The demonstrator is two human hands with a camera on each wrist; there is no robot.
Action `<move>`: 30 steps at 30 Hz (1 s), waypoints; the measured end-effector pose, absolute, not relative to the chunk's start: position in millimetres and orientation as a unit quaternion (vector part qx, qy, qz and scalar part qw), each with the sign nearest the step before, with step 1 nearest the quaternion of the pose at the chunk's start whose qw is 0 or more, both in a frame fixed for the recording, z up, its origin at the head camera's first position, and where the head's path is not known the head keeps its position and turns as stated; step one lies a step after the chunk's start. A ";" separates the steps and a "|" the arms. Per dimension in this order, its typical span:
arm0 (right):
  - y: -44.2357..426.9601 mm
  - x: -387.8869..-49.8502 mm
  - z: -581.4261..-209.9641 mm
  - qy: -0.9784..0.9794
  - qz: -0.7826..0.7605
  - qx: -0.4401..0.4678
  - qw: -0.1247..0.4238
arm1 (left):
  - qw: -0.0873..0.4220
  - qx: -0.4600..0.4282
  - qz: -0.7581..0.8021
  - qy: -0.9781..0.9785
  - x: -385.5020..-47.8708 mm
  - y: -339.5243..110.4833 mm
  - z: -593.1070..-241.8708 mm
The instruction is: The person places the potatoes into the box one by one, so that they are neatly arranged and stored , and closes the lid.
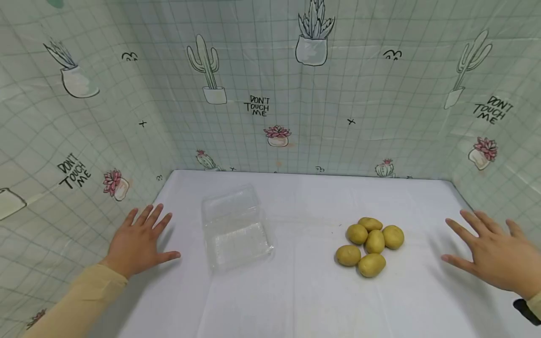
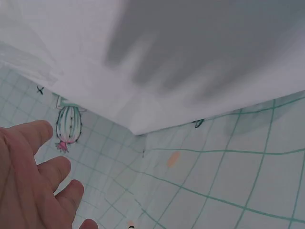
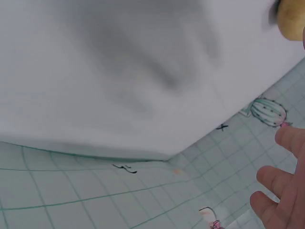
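My left hand [image 1: 137, 241] hovers over the table's left side with its fingers spread, holding nothing. To the right of it lies a clear plastic clamshell container [image 1: 238, 239], its lid folded back. Over the right side, my right hand [image 1: 492, 251] is also spread and holds nothing. Several yellow potatoes [image 1: 374, 241] sit in a loose cluster on the white cloth, nearer the right hand than the container. In the left wrist view the left fingers [image 2: 59, 171] show at the lower left. One potato [image 3: 291, 19] peeks in at the right wrist view's upper right corner.
A white cloth covers the table [image 1: 291, 300]. Behind it and along both sides hangs a pale green checked curtain [image 1: 359, 94] printed with cacti and lettering. A dark band [image 1: 526, 311] shows at the right wrist.
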State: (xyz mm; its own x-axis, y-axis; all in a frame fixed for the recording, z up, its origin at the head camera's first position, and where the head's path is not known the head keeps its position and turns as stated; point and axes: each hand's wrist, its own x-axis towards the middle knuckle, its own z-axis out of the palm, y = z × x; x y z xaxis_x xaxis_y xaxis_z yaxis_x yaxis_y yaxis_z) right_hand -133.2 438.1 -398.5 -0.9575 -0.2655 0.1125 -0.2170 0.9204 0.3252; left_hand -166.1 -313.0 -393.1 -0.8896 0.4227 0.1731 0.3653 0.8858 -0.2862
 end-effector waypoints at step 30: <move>297.9 -184.9 -347.7 -0.966 -0.049 0.238 0.082 | 0.121 -0.205 0.029 -0.971 -152.3 -270.2 -391.5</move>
State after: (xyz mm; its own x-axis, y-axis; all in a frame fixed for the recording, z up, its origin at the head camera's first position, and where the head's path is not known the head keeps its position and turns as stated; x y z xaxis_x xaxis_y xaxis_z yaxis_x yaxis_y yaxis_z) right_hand -184.9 297.9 -347.7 -0.8729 -0.4688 0.1350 -0.4526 0.8815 0.1343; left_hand -152.3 -270.2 -391.5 -0.8865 0.4053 0.2232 0.3914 0.9141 -0.1055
